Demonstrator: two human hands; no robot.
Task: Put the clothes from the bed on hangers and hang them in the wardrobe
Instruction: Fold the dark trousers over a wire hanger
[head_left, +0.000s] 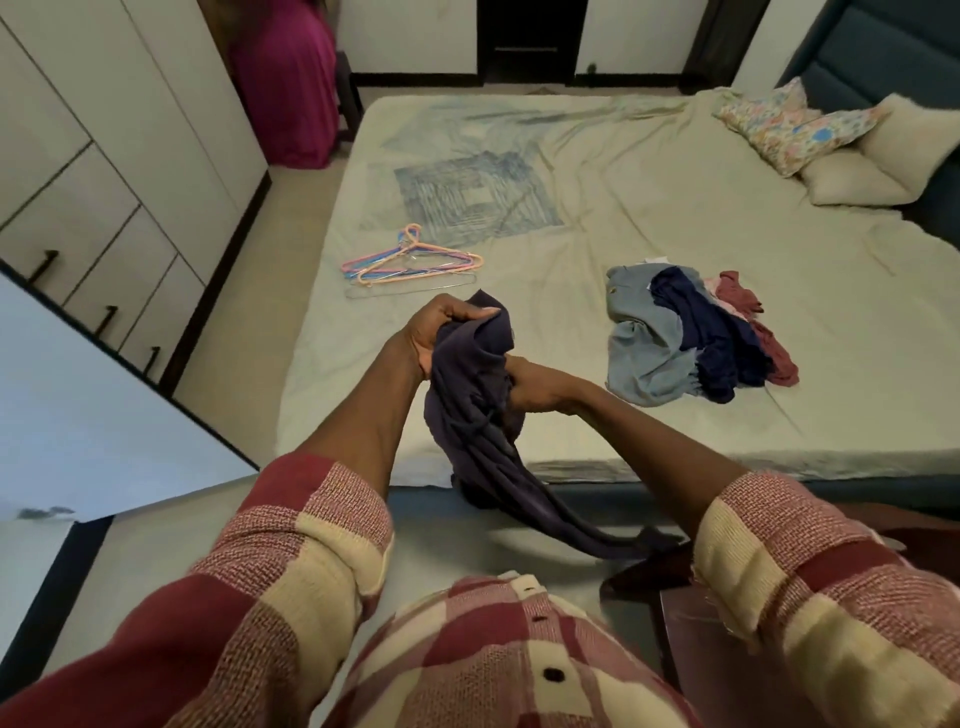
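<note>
Over the near edge of the bed (623, 208), in the single head view, both hands work a dark purple garment (470, 405). The left hand (441, 330) has its fingers curled round a bunched upper part of the cloth, and the right hand (535, 387) grips the fabric lower down, just beside the left. The rest of the garment hangs in a loose tail that drops past the bed's edge towards the floor.

Farther onto the bed from the hands, a small stack of hangers (410, 262) lies flat, pink, orange and blue ones on top of a bare wire one. To the right of the hands, also on the bed, sits a pile of clothes (696, 338): a grey-blue piece, a navy one and a dull red one, overlapping. Pillows (810, 140) rest at the bed's far right end. Left of the bed stands the wardrobe (104, 171), its doors shut along that wall.

As I judge it, the step in hand is sorting out the first garment, finding its neck or shoulders before a hanger goes in. The task looks early: the pile is untouched and no hanger is taken. The next move calls for spreading the cloth until the opening shows, then freeing one hand to reach for the top hanger, which may snag on the ones beneath it.
</note>
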